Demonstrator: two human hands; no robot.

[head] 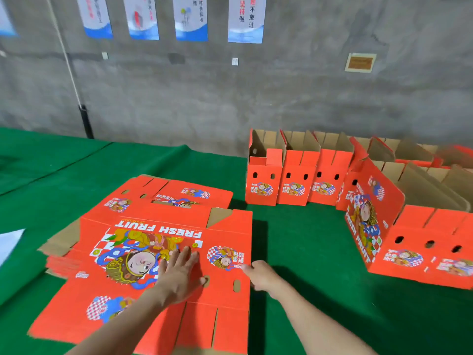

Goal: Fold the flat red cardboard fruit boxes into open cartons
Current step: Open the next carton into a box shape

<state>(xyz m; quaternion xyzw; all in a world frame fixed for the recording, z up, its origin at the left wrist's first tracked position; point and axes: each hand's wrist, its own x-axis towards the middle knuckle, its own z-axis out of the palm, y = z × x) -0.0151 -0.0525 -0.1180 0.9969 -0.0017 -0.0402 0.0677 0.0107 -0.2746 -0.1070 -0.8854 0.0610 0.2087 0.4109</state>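
A flat red fruit box (143, 283), printed with "FRESH FRUIT" and a cartoon figure, lies on top of a stack of flat boxes (60, 262) on the green table. My left hand (179, 275) presses flat on its printed face with straight fingers. My right hand (261, 275) grips the box's right edge near the two oval holes, fingers curled round it. Another flat box (184, 193) lies behind the stack.
Three folded open cartons (293, 183) stand in a row at the back right. More folded cartons (414, 239) sit at the right edge. The green cloth (302, 239) shows between them and the stack. A white sheet (10, 242) lies at the left. A grey wall with posters rises behind.
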